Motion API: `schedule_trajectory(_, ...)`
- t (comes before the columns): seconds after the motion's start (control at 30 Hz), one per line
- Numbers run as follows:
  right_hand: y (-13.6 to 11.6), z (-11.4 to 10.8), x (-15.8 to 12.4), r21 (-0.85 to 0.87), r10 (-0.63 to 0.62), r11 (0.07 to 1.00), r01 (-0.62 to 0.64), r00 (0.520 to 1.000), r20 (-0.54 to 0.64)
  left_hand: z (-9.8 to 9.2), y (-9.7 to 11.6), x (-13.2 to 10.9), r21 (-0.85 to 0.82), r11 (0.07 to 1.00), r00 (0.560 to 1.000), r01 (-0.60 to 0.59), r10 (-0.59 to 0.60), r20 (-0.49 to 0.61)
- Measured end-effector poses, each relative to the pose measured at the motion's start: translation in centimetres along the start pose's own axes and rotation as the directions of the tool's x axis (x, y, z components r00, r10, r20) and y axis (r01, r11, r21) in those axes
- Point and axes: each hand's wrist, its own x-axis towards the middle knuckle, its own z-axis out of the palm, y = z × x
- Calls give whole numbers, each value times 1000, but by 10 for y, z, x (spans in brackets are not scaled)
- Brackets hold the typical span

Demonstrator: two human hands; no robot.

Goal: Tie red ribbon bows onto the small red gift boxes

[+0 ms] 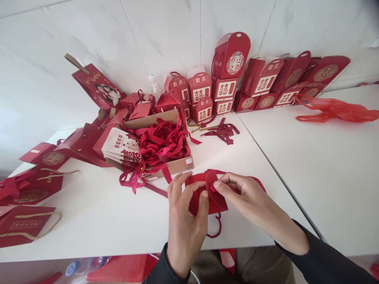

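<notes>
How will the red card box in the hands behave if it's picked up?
The red card box looks like thin folded card, flaps not closed, so probably light and easily creased. Its cord handle lies in a slack loop, so likely floppy.

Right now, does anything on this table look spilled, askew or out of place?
Red ribbons overflow the cardboard box and trail onto the table. The top gift box in the wall stack leans tilted. The held paper box looks intact.
</notes>
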Motion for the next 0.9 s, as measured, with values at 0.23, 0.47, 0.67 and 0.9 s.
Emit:
schedule_trajectory(0.23, 4, 0, 4, -54, 12, 998, -14, 999, -37, 1, 0, 3, -22, 1000, 999, 8, -7, 48)
schedule_trajectory(0.47, 5, 1, 3, -94, -27, 995, 22, 998, -51, 5, 3, 6, -96, 994, 997, 49, -44, 56)
schedule_trajectory(0.67, 6, 5, 0, -274, -343, 915, 295, 928, -144, 4, 5, 4, -231, 960, 987, 158, -161, 8)
schedule_trajectory(0.9, -8, 11, 2, -310, -472, 839, 447, 882, -5, -6, 7, -2, -337, 933, 986, 128, -158, -62)
